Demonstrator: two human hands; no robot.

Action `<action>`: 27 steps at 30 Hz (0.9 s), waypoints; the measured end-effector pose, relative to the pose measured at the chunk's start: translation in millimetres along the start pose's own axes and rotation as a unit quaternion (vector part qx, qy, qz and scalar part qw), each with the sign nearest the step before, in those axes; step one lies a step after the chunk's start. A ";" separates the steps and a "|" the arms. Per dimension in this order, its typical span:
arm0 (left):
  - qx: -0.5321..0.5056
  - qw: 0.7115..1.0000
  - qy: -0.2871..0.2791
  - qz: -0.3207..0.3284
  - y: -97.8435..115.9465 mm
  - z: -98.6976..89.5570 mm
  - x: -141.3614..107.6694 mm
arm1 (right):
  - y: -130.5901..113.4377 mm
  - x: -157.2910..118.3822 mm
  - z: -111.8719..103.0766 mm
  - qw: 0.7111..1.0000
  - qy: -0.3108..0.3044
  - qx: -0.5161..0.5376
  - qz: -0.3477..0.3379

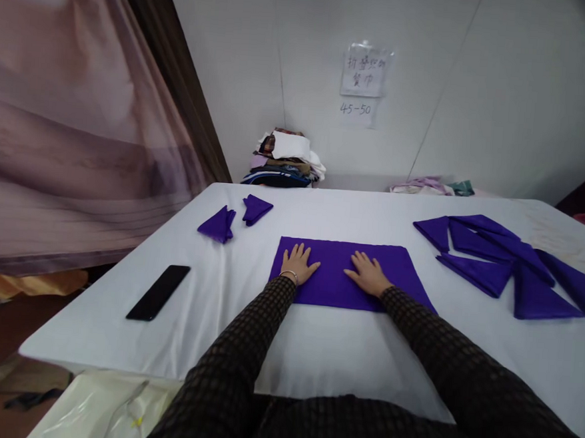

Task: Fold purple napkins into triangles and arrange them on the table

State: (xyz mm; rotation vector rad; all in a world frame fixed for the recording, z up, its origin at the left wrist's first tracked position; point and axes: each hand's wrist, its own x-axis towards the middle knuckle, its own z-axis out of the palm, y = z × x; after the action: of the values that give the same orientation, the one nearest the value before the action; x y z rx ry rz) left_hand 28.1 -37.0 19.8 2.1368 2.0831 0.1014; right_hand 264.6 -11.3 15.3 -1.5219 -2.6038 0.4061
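A purple cloth napkin point(338, 285) lies flat as a wide rectangle in front of me, its long side toward me. My left hand point(298, 265) rests flat on its left part, fingers spread, with a bracelet at the wrist. On the right part of the cloth lies my right hand point(367, 273), palm down and fingers apart. Neither hand grips anything. Two small folded purple napkins point(216, 224) sit at the table's back left. Several purple napkins folded into triangles point(486, 274) overlap one another on the right side.
The table point(237, 288) has a white cover. A black phone point(158, 293) lies at its left. Behind the far edge, a pile of clothes point(287, 158) and more cloth point(425, 185) stand against the wall, under a paper sign point(364, 72). A pink curtain point(79, 117) hangs at left.
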 end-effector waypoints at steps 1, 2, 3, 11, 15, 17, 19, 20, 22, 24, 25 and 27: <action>-0.003 1.000 -0.001 -0.013 -4.0 3.5 1.4 | 18.7 -2.7 -2.0 1.000 0.005 -0.007 0.015; -0.006 1.000 0.001 -0.016 -7.4 7.0 1.7 | 38.5 -7.0 -3.8 0.999 0.012 -0.014 0.033; -0.009 1.000 0.005 -0.014 -10.0 10.2 1.6 | 58.4 -12.5 -5.3 0.998 0.019 -0.020 0.055; -0.101 0.995 -0.002 -0.013 -17.2 4.6 9.4 | 117.9 -62.6 -1.1 0.979 0.101 -0.082 0.157; -0.121 0.993 0.015 -0.011 -42.8 -17.6 -11.9 | 61.8 -93.9 11.1 0.993 0.105 -0.050 0.011; -0.119 0.992 0.029 0.030 -61.7 -23.2 -37.6 | 32.6 -108.8 17.6 0.994 0.077 -0.031 -0.072; -0.107 0.990 0.023 0.092 -79.4 -23.0 -67.0 | 9.5 -118.2 23.2 0.991 0.054 -0.016 -0.123; -0.102 0.988 0.019 0.119 -86.5 -21.4 -80.5 | 0.3 -119.9 25.5 0.989 0.048 -0.010 -0.140; -0.095 0.984 0.030 0.151 -95.9 -16.8 -101.7 | -15.7 -117.4 28.7 0.986 0.045 -0.002 -0.162; -0.092 0.980 0.060 0.165 -99.2 -12.9 -113.1 | -31.4 -108.9 30.2 0.982 0.044 0.005 -0.183; -0.088 0.979 0.075 0.169 -99.3 -11.4 -115.4 | -40.1 -103.4 30.6 0.980 0.040 0.008 -0.194; -0.076 0.976 0.102 0.176 -98.9 -9.5 -115.3 | -58.7 -91.4 31.1 0.977 0.028 0.012 -0.213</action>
State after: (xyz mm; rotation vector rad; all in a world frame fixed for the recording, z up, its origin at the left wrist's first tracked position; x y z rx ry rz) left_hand -74.4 -149.4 20.4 2.4604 1.6992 0.5225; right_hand 253.9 -123.4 6.1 -0.9098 -2.7629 0.3422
